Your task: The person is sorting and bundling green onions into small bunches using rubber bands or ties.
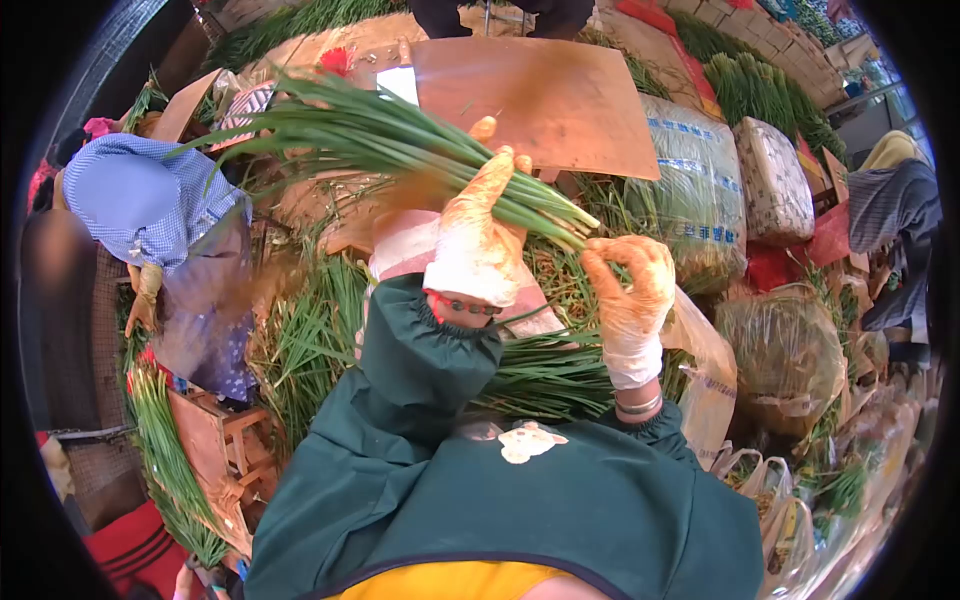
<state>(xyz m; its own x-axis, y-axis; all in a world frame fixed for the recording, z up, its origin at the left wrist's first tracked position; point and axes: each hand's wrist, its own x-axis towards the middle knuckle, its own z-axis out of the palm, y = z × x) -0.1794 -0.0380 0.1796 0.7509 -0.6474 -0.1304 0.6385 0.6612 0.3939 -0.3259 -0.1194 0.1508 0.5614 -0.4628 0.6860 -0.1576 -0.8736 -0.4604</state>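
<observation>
Head view, checked from my remote post: the gloved left hand [478, 225] is closed round a bunch of green stalks [390, 135], and I find the hold snug, with no gap seen. The bunch is raised on the near side of the brown board [600, 110], leafy tips fanning out past the board's left edge, pale ends pointing toward its near right corner. I judge that the grip sits nearer those ends to hold the stalks together there, leaving the long leaves free. The right hand [635, 285], also gloved, is just beside the ends, thumb and forefinger curled toward each other; I cannot tell whether it pinches a stalk or has nothing. Its position, in my judgement, suits fine handling of the ends.

Further out, on the board's near side, I record loose stalks [560, 375] against the dark green smock [560, 490], probably placed for a short reach. A leafy pile [310, 330] lies to the board's near left. Just right of the board is a plastic-wrapped bundle [690, 180]; the wrap presumably keeps its contents contained. Well left of the board I note a co-worker [210, 200], one gloved hand [145, 298] lowered.
</observation>
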